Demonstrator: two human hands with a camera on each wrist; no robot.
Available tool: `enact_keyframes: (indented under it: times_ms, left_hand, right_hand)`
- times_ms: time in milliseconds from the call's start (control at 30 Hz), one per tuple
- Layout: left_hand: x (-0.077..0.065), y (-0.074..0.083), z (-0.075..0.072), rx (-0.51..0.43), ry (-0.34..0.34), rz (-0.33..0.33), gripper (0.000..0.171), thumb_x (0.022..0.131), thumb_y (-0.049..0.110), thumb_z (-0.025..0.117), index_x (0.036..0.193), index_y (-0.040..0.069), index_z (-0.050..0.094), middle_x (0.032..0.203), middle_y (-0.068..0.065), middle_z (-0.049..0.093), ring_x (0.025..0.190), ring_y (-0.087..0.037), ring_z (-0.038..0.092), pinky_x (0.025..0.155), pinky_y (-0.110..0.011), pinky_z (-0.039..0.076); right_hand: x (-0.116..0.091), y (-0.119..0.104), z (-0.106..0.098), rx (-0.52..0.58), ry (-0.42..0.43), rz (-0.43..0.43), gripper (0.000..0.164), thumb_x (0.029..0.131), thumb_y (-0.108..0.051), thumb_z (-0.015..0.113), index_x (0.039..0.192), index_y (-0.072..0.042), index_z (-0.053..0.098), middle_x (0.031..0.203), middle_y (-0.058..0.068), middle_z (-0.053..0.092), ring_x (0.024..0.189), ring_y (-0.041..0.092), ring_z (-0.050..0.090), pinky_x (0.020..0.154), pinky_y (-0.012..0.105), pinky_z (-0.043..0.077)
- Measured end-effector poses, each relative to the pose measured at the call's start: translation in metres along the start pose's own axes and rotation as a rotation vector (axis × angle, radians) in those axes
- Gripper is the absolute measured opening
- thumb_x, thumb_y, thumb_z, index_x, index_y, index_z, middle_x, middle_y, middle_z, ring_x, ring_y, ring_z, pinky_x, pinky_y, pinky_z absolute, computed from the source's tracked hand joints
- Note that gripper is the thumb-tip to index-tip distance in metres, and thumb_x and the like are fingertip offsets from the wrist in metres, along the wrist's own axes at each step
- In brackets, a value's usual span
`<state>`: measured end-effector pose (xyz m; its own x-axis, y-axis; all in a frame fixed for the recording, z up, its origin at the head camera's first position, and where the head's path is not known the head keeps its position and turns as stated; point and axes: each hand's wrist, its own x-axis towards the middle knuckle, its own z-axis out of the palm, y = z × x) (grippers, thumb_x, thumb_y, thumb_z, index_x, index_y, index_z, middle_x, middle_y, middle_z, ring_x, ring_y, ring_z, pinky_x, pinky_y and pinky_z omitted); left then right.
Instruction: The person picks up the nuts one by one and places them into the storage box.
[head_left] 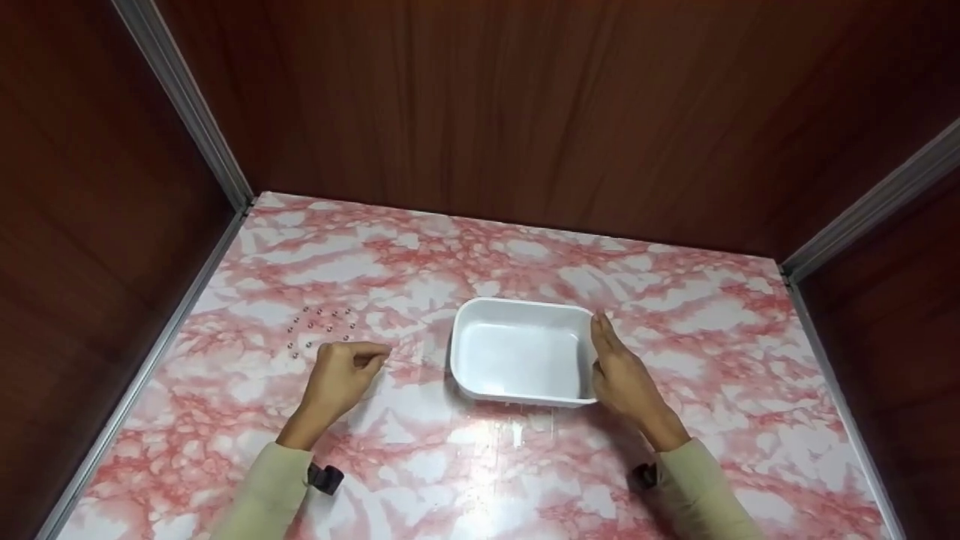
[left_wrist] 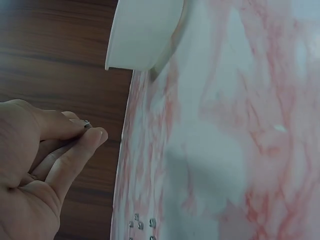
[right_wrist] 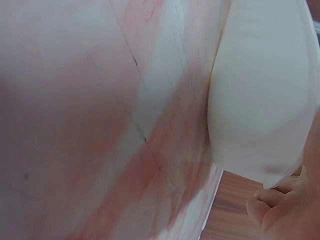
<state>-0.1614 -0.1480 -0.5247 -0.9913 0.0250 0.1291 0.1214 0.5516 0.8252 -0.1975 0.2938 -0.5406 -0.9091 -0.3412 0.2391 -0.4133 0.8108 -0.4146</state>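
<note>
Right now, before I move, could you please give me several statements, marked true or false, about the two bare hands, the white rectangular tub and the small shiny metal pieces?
1. The left hand pinches a small shiny metal piece. True.
2. The right hand touches the left end of the tub. False: it touches the right end.
3. The scattered metal pieces lie inside the tub. False: they lie on the red-and-white marbled tabletop, left of the tub.
4. The tub's open side faces up. True.

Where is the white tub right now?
In the head view, the white tub sits just right of centre, with the right hand at its right end.
</note>
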Motion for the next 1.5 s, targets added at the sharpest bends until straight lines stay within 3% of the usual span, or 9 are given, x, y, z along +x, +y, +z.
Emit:
enact_keyframes:
  times_ms: [267, 433, 500, 633, 867, 1033, 1267, 1500]
  left_hand:
    - [0.010, 0.018, 0.011, -0.110, 0.030, -0.058, 0.015, 0.095, 0.007, 0.075, 0.105, 0.011, 0.085, 0.103, -0.012, 0.083, 0.096, -0.026, 0.081, 0.084, -0.037, 0.066]
    - [0.017, 0.028, 0.017, -0.191, 0.022, -0.084, 0.014, 0.093, 0.004, 0.074, 0.101, 0.011, 0.085, 0.099, -0.011, 0.083, 0.094, -0.025, 0.081, 0.081, -0.031, 0.066]
    - [0.019, 0.031, 0.020, -0.210, 0.016, -0.078, 0.015, 0.094, 0.003, 0.074, 0.100, 0.010, 0.085, 0.099, -0.012, 0.083, 0.095, -0.025, 0.081, 0.081, -0.029, 0.066]
    - [0.021, 0.038, 0.025, -0.224, 0.019, -0.057, 0.013, 0.093, 0.004, 0.076, 0.099, 0.011, 0.085, 0.099, -0.011, 0.083, 0.093, -0.024, 0.081, 0.080, -0.030, 0.066]
    - [0.031, 0.053, 0.040, -0.213, 0.009, -0.018, 0.012, 0.092, 0.004, 0.076, 0.097, 0.008, 0.085, 0.097, -0.012, 0.083, 0.091, -0.025, 0.081, 0.084, -0.037, 0.066]
    - [0.037, 0.062, 0.052, -0.205, -0.037, -0.023, 0.011, 0.091, 0.004, 0.076, 0.097, 0.007, 0.085, 0.098, -0.011, 0.083, 0.094, -0.025, 0.081, 0.086, -0.038, 0.066]
    - [0.040, 0.067, 0.066, -0.228, -0.138, -0.027, 0.012, 0.092, 0.005, 0.074, 0.097, 0.008, 0.085, 0.097, -0.011, 0.083, 0.090, -0.023, 0.080, 0.077, -0.031, 0.066]
    - [0.049, 0.077, 0.077, -0.264, -0.198, -0.032, 0.014, 0.094, 0.004, 0.071, 0.102, 0.001, 0.082, 0.097, -0.013, 0.082, 0.088, -0.021, 0.081, 0.077, -0.029, 0.066]
  right_hand:
    - [-0.001, 0.000, -0.002, -0.006, -0.008, 0.008, 0.071, 0.092, 0.010, 0.052, 0.159, 0.013, 0.028, 0.169, 0.033, 0.024, 0.149, 0.047, 0.043, 0.109, 0.057, 0.051]
    - [0.000, 0.000, -0.002, -0.001, -0.007, -0.022, 0.070, 0.092, 0.011, 0.051, 0.158, 0.015, 0.027, 0.168, 0.035, 0.023, 0.146, 0.051, 0.045, 0.088, 0.049, 0.056]
    - [0.000, -0.001, -0.002, 0.000, -0.011, -0.027, 0.070, 0.093, 0.011, 0.050, 0.158, 0.015, 0.026, 0.168, 0.035, 0.022, 0.145, 0.051, 0.046, 0.085, 0.048, 0.055]
    - [0.001, -0.002, -0.001, -0.001, -0.012, -0.012, 0.070, 0.093, 0.009, 0.051, 0.159, 0.013, 0.026, 0.169, 0.033, 0.023, 0.147, 0.049, 0.045, 0.098, 0.054, 0.055]
    - [0.000, -0.002, -0.002, -0.013, -0.003, 0.005, 0.070, 0.092, 0.008, 0.051, 0.159, 0.013, 0.028, 0.170, 0.031, 0.024, 0.143, 0.048, 0.051, 0.095, 0.052, 0.056]
    - [0.000, -0.002, -0.003, -0.006, -0.009, 0.007, 0.070, 0.093, 0.008, 0.050, 0.159, 0.013, 0.027, 0.170, 0.031, 0.023, 0.147, 0.047, 0.046, 0.101, 0.054, 0.055]
    - [0.000, -0.002, -0.002, -0.002, -0.009, 0.009, 0.071, 0.093, 0.009, 0.051, 0.159, 0.012, 0.027, 0.170, 0.032, 0.023, 0.146, 0.048, 0.047, 0.097, 0.052, 0.055]
    - [0.000, -0.003, -0.003, 0.005, -0.022, 0.018, 0.071, 0.094, 0.008, 0.050, 0.160, 0.013, 0.025, 0.170, 0.031, 0.022, 0.148, 0.048, 0.043, 0.103, 0.055, 0.053]
